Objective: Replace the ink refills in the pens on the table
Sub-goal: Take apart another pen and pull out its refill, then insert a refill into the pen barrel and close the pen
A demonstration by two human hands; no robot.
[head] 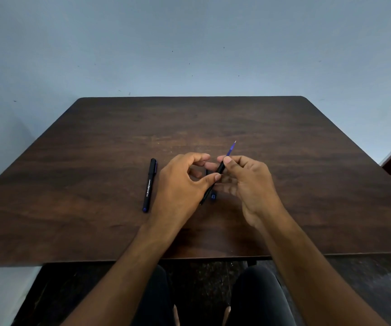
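Two hands share one pen point(220, 171) at frame centre above the worktop point(283, 137): right hand point(248, 184) pinches its upper barrel, left hand point(180, 184) the lower, axis running lower left to upper right, tip pointing away.

Both forearms reach forward, bare, and converge over the surface point(95, 142). The left hand point(180, 182) is curled, its thumb and forefinger closed in a grip on the lower barrel of a pen point(220, 170). The right hand point(248, 182) pinches the same pen higher up, remaining fingers loosely bent.
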